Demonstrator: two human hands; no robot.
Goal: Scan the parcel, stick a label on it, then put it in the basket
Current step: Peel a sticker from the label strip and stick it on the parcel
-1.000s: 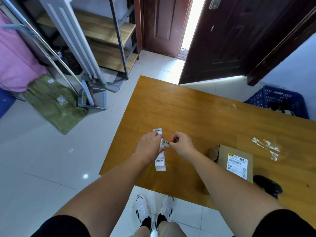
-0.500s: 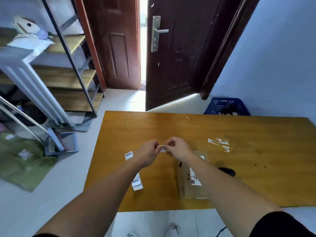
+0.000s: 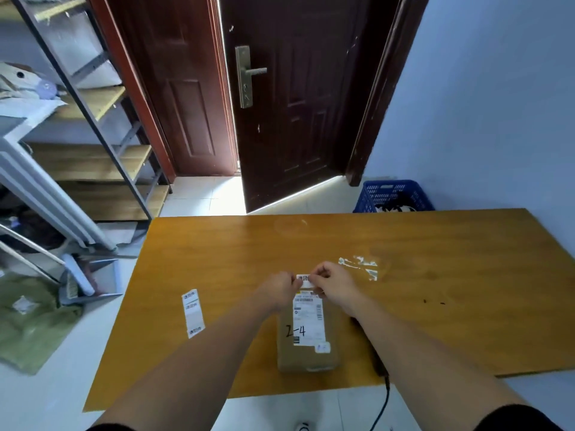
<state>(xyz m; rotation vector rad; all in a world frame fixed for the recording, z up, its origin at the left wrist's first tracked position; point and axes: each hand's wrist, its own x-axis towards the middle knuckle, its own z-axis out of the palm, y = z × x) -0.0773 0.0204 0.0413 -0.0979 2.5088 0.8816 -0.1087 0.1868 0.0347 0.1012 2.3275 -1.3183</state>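
A brown cardboard parcel [image 3: 306,353] lies on the wooden table [image 3: 435,306], near the front edge, with a white shipping sticker and "2-4" written on it. My left hand [image 3: 280,289] and my right hand [image 3: 334,283] pinch a small white label [image 3: 304,280] between them, just above the parcel's far end. A strip of labels [image 3: 193,312] lies on the table to the left. The blue basket [image 3: 392,195] stands on the floor beyond the table's far edge. A black scanner [image 3: 378,365] with a cable lies right of the parcel, mostly hidden under my right forearm.
White tape scraps [image 3: 362,265] stick to the table right of my hands. A dark door [image 3: 298,98] stands ajar behind the table. Metal shelving [image 3: 102,157] and a green bag [image 3: 29,321] on the floor are at the left.
The view has swung from the label strip towards the parcel. My hands peeled a label off the strip and carried it to the right, over the parcel's far end.
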